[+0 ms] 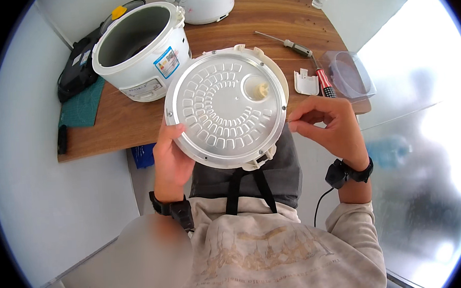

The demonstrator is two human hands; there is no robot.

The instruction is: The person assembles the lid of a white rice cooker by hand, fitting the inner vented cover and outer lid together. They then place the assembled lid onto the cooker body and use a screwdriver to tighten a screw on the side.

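Over the tabletop's near edge (pixel 112 144), clasping round lid (pixel 221 108) metal-face-up in left grip (pixel 172 155), pressing right grip (pixel 330 125) together beside it.

- Our left hand (pixel 172 153) grips the round metal-faced lid (pixel 219 106) by its edge.
- Our right hand (pixel 328 126), fingertips pinched, is beside that lid.
- We see a white cooker body (pixel 136 71) beyond our left hand.

Two pots (pixel 131 79) (pixel 206 5) stood at the top, one mat (pixel 83 106) lay upper left, one silver lid (pixel 221 115) was central; two screwdrivers (pixel 299 49) (pixel 326 84), one cover (pixel 306 83) and one tub (pixel 348 73) lay upper right.
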